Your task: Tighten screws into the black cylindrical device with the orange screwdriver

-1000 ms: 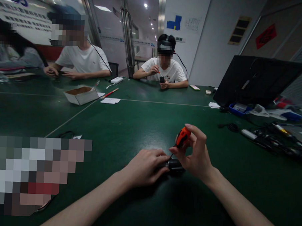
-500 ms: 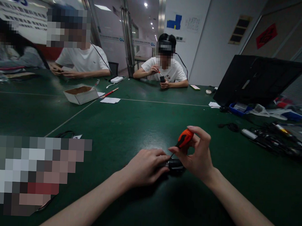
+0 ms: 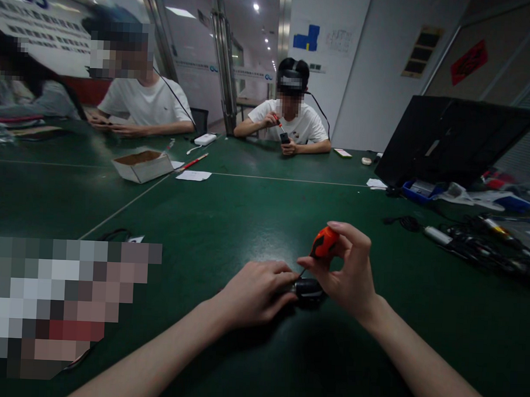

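My right hand [image 3: 349,278] pinches a small screwdriver with an orange and black handle [image 3: 323,243], its thin shaft angled down and left. The tip meets a small black device [image 3: 307,289] lying on the green table [image 3: 229,220]. My left hand [image 3: 256,292] is curled over the left part of that device and presses it against the table; most of the device is hidden under the fingers.
An open cardboard box [image 3: 143,165] and papers [image 3: 193,176] lie at the far left. A black laptop [image 3: 452,139] stands at the right, with cables and tools [image 3: 474,240] in front. Three other people sit along the table's far side.
My right fingers have shifted round the screwdriver handle, which has tilted slightly and moved a little to the right. My left hand and the black device have stayed put.
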Tool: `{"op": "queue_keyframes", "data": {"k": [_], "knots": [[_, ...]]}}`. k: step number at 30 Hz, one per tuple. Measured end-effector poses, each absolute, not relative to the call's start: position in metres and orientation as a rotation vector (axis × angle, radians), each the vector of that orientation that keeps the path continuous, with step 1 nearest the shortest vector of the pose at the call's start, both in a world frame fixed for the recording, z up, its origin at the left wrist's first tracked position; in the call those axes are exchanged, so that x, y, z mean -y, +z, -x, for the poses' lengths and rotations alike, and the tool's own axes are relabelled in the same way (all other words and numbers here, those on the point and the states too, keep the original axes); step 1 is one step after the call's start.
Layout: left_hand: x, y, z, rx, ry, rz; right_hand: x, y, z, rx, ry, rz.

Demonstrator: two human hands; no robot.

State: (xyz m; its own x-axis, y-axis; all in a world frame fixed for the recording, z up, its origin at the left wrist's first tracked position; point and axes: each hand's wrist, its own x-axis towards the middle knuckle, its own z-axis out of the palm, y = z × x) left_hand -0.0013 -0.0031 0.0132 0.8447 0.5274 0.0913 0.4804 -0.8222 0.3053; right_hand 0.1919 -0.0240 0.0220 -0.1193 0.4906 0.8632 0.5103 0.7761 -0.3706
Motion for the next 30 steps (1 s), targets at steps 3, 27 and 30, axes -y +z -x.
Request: {"op": "queue_keyframes", "data": {"k": [3,27,30], "knots": [[0.0034,0.0138,0.0009,-0.765,0.262,-2.749,0.0234,0.0225,-0.1922,1.820,-0.049,0.743],[0.0031,0.0147,-0.0003,-0.754,0.269,-2.736,0.0271,0.0258,-0.1933,1.866,0.060,0.824],[0.0025,0.0139,-0.0002,-0.756,0.270,-2.739,0.0267,0.0267,-0.1927,1.828,0.067,0.851]]}}
